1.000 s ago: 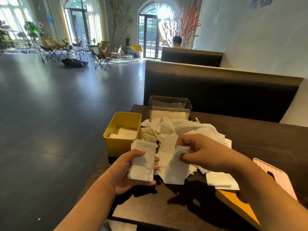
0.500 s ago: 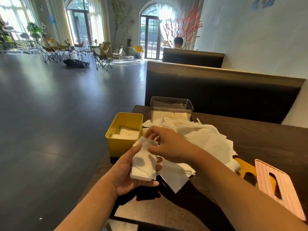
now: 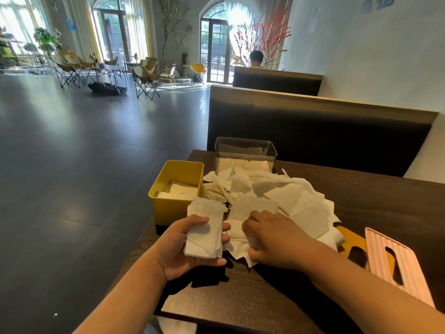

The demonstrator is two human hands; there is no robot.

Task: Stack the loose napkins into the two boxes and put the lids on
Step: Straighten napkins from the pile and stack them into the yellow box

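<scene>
My left hand (image 3: 183, 247) holds a small stack of folded white napkins (image 3: 204, 232) above the table's near edge. My right hand (image 3: 272, 239) rests palm down on the near side of the loose napkin pile (image 3: 277, 196), fingers curled onto a napkin there. A yellow box (image 3: 168, 203) with some napkins inside stands left of the pile. Behind the pile is a clear box (image 3: 245, 150), partly filled. A pink slotted lid (image 3: 397, 261) and a yellow lid (image 3: 351, 239) lie at the right.
The dark wooden table (image 3: 373, 201) ends just left of the yellow box, with open floor beyond. A dark bench back (image 3: 313, 131) stands behind the table. A person sits at a farther booth (image 3: 256, 59).
My right hand left the stack in my left hand and dropped back onto the near edge of the loose pile. The stack in my left hand has gained a napkin.
</scene>
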